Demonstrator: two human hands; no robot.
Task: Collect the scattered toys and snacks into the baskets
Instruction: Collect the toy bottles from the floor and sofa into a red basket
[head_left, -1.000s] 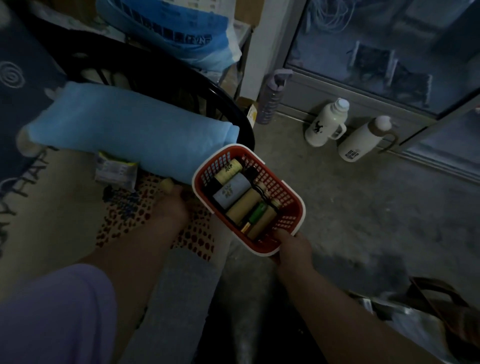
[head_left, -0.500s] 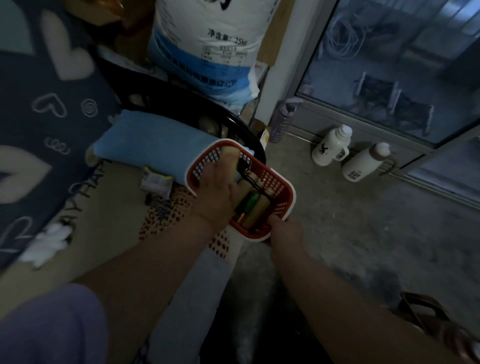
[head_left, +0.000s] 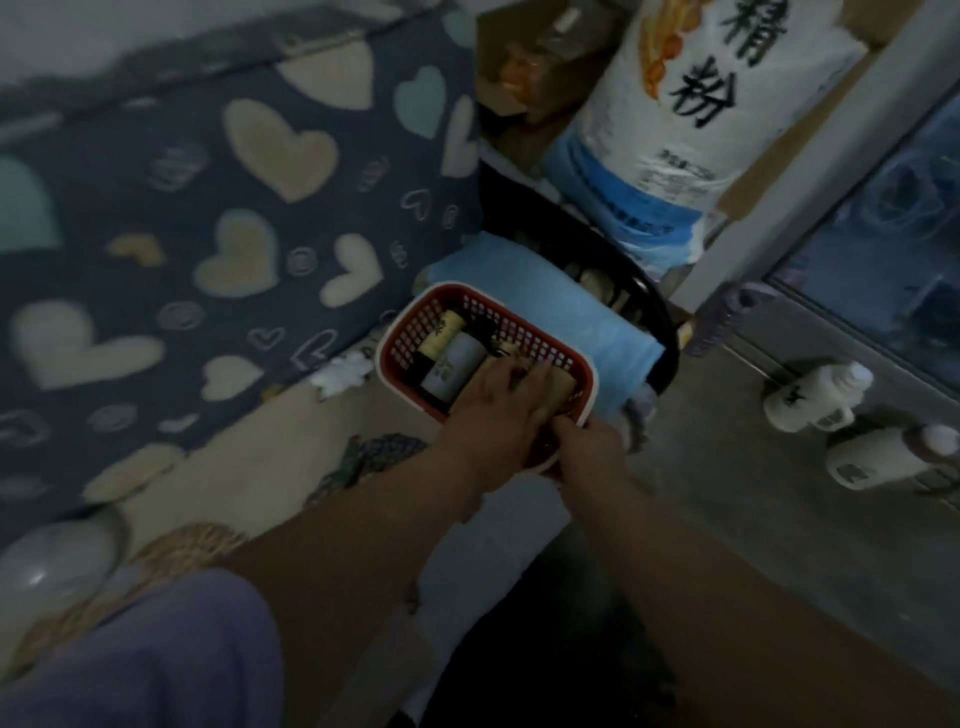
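A red plastic basket (head_left: 415, 327) with a white rim sits in the middle of the view, over the sofa's edge. Inside lie several cylindrical snack tubes, among them a pale blue one (head_left: 453, 364) and a tan one with a dark band (head_left: 439, 332). My left hand (head_left: 498, 405) reaches into the basket with its fingers spread flat over the tubes at the near end. My right hand (head_left: 587, 447) grips the basket's near rim. What lies under my left hand is hidden.
A blue rolled towel (head_left: 561, 312) lies behind the basket on a dark chair. The heart-patterned blanket (head_left: 208, 234) covers the sofa back. A large flour sack (head_left: 675, 119) stands behind. Two white bottles (head_left: 810, 395) lie on the concrete floor at right.
The view has swung left and up. The basket has moved over the sofa and the towel. My left hand has shifted from the far end of the basket to its near end.
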